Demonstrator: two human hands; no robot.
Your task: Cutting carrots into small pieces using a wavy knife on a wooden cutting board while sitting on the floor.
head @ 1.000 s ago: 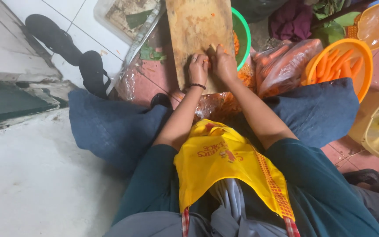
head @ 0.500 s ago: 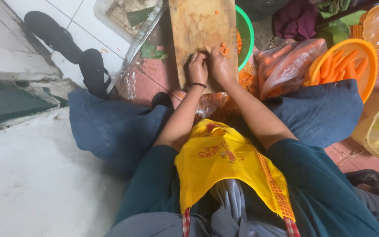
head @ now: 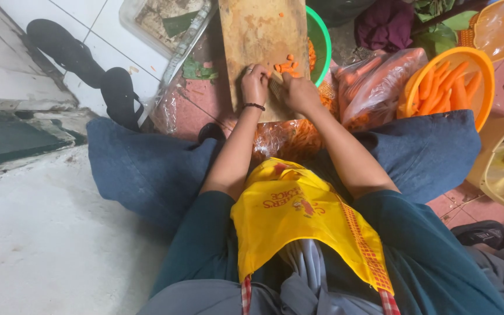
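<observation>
Head view | two hands: left hand (head: 255, 84), right hand (head: 300, 93) | one cutting board (head: 261, 35)

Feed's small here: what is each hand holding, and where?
Right hand grips a knife by its handle; left hand pins carrot pieces on the board.

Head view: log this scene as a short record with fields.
surface: wooden cutting board on the floor
left hand: resting on the board beside the carrot pieces
right hand: on the board, gripping what looks like a knife; blade mostly hidden
right side: orange basket of whole carrots
behind board: green bowl
</observation>
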